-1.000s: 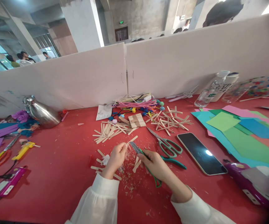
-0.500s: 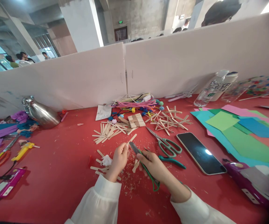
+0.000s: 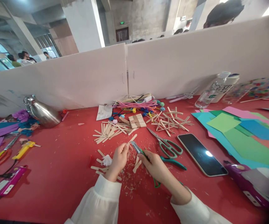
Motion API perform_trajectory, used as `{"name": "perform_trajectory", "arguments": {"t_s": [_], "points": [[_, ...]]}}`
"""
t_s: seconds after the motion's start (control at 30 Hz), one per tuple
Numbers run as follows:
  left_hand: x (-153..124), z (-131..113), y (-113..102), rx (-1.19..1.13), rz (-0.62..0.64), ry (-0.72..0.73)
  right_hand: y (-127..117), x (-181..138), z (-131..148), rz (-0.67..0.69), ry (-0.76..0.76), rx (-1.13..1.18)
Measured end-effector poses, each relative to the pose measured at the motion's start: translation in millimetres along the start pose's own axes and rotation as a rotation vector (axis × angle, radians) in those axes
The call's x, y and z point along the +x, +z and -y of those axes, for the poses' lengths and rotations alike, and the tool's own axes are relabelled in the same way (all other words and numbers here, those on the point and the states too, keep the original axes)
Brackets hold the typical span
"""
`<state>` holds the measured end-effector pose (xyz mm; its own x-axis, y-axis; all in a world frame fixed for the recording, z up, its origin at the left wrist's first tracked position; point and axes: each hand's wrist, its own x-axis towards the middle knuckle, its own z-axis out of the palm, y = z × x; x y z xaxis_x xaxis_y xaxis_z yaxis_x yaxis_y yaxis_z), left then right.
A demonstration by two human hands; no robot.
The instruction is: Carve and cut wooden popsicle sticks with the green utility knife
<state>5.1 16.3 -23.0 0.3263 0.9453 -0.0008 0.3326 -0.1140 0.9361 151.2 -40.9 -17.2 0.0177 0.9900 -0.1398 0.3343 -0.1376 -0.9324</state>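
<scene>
Pinched in my left hand (image 3: 120, 158) is a wooden craft stick (image 3: 132, 138), its far end pointing up and to the right. My right hand (image 3: 153, 164) is wrapped round a utility knife (image 3: 136, 147) with a green handle, the blade directed toward the stick close to my left fingertips. Whether the blade touches the stick I cannot tell. Thin wood shavings (image 3: 131, 183) lie scattered on the red table below. Several cut sticks and a crumpled white piece (image 3: 107, 160) lie beside my left wrist. Grey-green scissors (image 3: 167, 144) rest beyond my right hand.
Heaps of craft sticks (image 3: 108, 130) and a small stick panel (image 3: 137, 120) lie ahead. A phone (image 3: 202, 154), coloured paper (image 3: 237, 130) and a purple power strip (image 3: 248, 183) are rightward. A steel jug (image 3: 43, 113) and a yellow glue gun (image 3: 25, 150) stand leftward.
The knife has turned slightly, its blade looking brighter, and less of the green handle shows below my right hand. My left hand keeps its hold on the stick.
</scene>
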Motion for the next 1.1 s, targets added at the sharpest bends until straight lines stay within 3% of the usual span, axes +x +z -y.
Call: {"name": "perform_trajectory", "arguments": {"t_s": [0.53, 0.67, 1.1], "points": [[-1.2, -2.1, 4.5, 0.309, -0.153, 0.075, 2.0, -1.3, 12.7, 0.181, 0.154, 0.244], [2.2, 0.4, -3.3, 0.337, -0.194, 0.040, 1.4, -1.9, 10.8, 0.129, 0.111, 0.208], [1.3, 1.4, -2.6, 0.165, -0.023, 0.041, 2.2, -0.8, 1.2, -0.007, -0.035, -0.095]]}}
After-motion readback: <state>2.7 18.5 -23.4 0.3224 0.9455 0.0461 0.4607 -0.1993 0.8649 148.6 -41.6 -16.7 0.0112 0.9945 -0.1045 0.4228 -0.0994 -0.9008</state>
